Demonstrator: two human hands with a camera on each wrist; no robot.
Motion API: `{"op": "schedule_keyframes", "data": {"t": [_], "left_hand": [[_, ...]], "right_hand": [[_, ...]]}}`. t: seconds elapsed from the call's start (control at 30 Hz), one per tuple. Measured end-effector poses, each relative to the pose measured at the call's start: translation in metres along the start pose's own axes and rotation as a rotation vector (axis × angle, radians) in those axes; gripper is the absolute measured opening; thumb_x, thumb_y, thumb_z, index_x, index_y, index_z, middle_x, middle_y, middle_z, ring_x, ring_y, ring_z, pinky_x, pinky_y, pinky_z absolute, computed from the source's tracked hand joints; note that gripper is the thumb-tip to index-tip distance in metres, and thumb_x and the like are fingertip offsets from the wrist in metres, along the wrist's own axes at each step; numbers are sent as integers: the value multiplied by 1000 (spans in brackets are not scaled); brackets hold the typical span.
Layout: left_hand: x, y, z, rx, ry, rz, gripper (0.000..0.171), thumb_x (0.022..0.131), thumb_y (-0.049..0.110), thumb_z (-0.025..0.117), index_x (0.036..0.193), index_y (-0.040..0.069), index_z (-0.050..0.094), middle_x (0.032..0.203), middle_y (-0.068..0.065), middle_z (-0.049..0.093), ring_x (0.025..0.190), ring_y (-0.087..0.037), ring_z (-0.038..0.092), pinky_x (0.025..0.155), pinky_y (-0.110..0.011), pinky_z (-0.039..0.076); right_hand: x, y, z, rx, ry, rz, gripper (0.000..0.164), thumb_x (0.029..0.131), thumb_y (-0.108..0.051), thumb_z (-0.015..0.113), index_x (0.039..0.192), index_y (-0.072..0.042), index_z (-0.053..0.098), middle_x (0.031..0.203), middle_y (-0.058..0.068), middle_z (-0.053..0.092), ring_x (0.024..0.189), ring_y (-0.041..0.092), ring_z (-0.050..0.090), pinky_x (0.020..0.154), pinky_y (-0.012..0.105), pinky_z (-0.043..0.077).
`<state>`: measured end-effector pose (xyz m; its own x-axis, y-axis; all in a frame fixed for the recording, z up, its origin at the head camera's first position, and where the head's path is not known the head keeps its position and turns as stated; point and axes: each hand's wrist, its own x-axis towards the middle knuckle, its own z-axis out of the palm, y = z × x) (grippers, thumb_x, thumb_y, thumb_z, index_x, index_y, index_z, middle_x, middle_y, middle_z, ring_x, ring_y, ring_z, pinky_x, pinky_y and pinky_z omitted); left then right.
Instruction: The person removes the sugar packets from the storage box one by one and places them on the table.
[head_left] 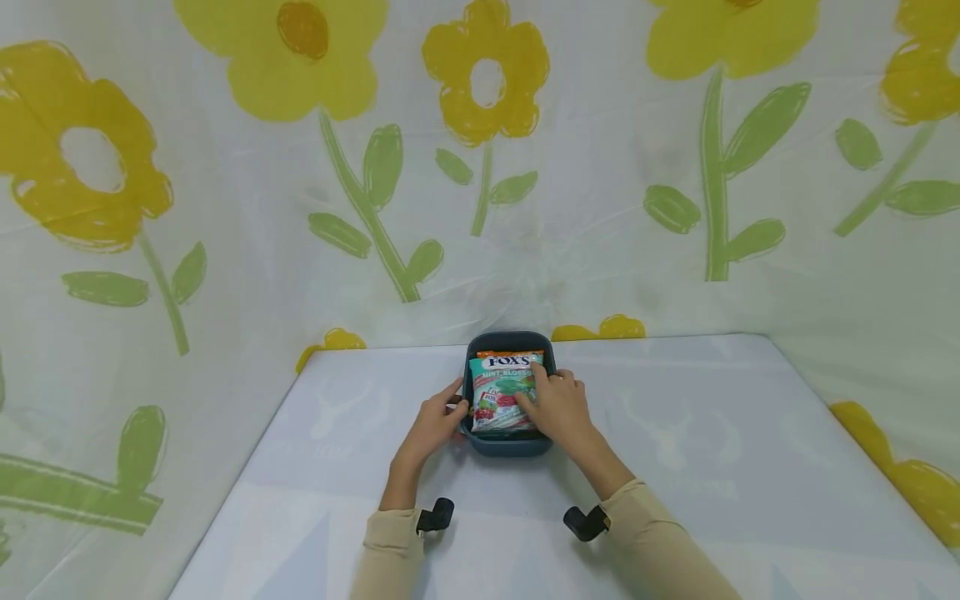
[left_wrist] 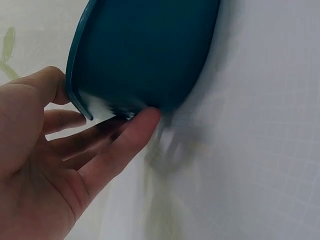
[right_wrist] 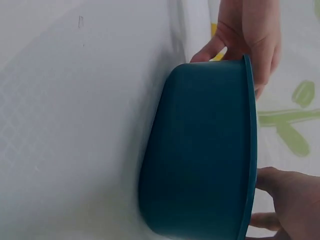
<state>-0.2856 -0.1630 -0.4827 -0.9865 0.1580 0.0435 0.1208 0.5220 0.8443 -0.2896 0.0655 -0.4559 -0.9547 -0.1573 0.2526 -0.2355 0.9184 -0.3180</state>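
Observation:
A dark teal plastic basin (head_left: 512, 447) stands on the white-covered table. Inside it lies a mint-green candy bag (head_left: 497, 379) printed FOX'S, with an orange packet edge (head_left: 487, 353) showing behind. My left hand (head_left: 433, 429) grips the basin's left side; in the left wrist view the thumb sits at the rim and the fingers reach along the outer wall. My right hand (head_left: 562, 408) reaches over the right rim, its thumb and index finger spread on the candy bag. In the right wrist view, the right hand (right_wrist: 297, 200) is at the rim, partly hidden behind it.
A white cloth with yellow flowers (head_left: 486, 83) hangs behind the table and at both sides. The table's back edge (head_left: 675, 337) runs just behind the basin. Black wrist cameras (head_left: 437, 515) sit on both sleeves. Pale-patterned tabletop (head_left: 720, 433) extends to either side.

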Motion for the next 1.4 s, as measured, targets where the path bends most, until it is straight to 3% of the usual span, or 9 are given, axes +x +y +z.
{"op": "schedule_keyframes", "data": {"t": [0.27, 0.5, 0.6, 0.77, 0.97, 1.07, 1.3, 1.4], "left_hand": [[6, 5, -2, -46, -19, -9, 57, 99, 18, 51, 153, 13, 35, 127, -21, 61, 94, -23, 68, 63, -32, 63], [13, 8, -4, -10, -34, 9, 57, 98, 18, 51, 153, 12, 35, 126, -19, 62, 101, -24, 67, 69, -31, 64], [14, 7, -3, -5, -31, 7, 57, 98, 17, 51, 152, 12, 36, 126, -19, 63, 102, -25, 68, 71, -31, 64], [11, 3, -2, -45, -44, -2, 57, 97, 16, 50, 153, 11, 36, 127, -21, 62, 104, -27, 68, 68, -33, 64], [5, 0, -2, -95, -40, -31, 56, 98, 17, 51, 152, 14, 37, 130, -23, 60, 109, -32, 66, 66, -34, 64], [4, -1, -3, -117, -46, -36, 56, 98, 18, 51, 152, 14, 37, 131, -25, 59, 113, -35, 64, 65, -35, 64], [4, -2, -4, -150, -84, -55, 57, 99, 19, 51, 153, 15, 34, 134, -25, 56, 114, -35, 63, 61, -36, 63], [3, -2, -5, -170, -86, -63, 58, 100, 18, 51, 154, 17, 32, 133, -25, 56, 112, -35, 63, 61, -38, 63]], "right_hand": [[3, 0, -3, 65, 138, -44, 65, 85, -41, 74, 136, -6, 54, 115, 25, 68, 113, 44, 57, 95, 59, 49], [4, 4, -9, 390, 166, -25, 58, 87, -23, 74, 138, -9, 53, 118, 21, 65, 103, 34, 63, 89, 51, 56], [3, 6, -7, 475, 173, 1, 54, 89, -20, 72, 139, -13, 53, 123, 18, 65, 102, 30, 66, 88, 47, 58], [1, 5, -4, 564, 206, 24, 48, 91, -19, 69, 137, -16, 55, 119, 18, 69, 86, 28, 73, 76, 42, 63], [0, 5, -4, 646, 153, 14, 48, 92, -21, 68, 138, -15, 54, 124, 19, 67, 91, 28, 71, 75, 37, 63], [0, 6, -4, 636, 100, 6, 48, 93, -24, 67, 139, -15, 54, 125, 18, 67, 91, 26, 67, 76, 35, 60], [-3, 5, -8, 578, -7, -26, 52, 95, -30, 64, 143, -19, 49, 135, 17, 60, 105, 30, 64, 93, 52, 56], [-4, 3, -7, 611, -43, -30, 51, 95, -30, 63, 143, -20, 48, 136, 17, 59, 107, 31, 62, 95, 52, 56]]}}
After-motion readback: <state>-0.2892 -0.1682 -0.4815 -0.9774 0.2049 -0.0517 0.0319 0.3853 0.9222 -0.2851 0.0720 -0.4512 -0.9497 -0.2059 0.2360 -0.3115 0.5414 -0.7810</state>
